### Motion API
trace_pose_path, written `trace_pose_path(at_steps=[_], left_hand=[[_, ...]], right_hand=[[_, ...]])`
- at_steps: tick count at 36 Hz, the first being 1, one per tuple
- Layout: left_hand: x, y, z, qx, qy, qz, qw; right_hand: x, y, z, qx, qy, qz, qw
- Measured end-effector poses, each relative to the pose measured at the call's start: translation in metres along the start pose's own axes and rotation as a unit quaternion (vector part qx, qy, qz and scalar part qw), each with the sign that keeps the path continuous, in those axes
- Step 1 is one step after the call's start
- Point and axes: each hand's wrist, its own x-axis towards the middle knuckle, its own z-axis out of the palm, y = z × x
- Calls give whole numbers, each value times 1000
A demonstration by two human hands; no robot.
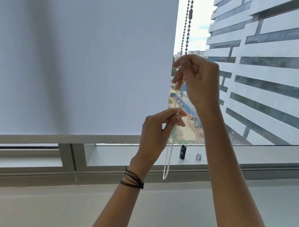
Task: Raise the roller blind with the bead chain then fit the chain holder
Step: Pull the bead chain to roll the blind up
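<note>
The right hand (197,79) pinched the bead chain (170,153) above the left hand (159,127), also pinching it; light, limp, probably slippery, it seemed best gripped between beads.

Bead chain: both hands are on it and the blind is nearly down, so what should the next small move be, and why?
Probably pull down with the right hand on the bead chain, the left hand steadying below. The blind's bottom bar sits just above the sill, and the chain holder lies unfitted.
</note>
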Motion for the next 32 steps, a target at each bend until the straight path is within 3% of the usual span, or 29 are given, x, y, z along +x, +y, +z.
trace_pose_path(at_steps=[8,32], left_hand=[[-1,0,6,-6,-16,11,1000],[-15,-37,15,1,-43,-14,999]], right_hand=[[-3,6,-10,42,-11,-8,999],[-24,41,4,12,-9,18,1000]])
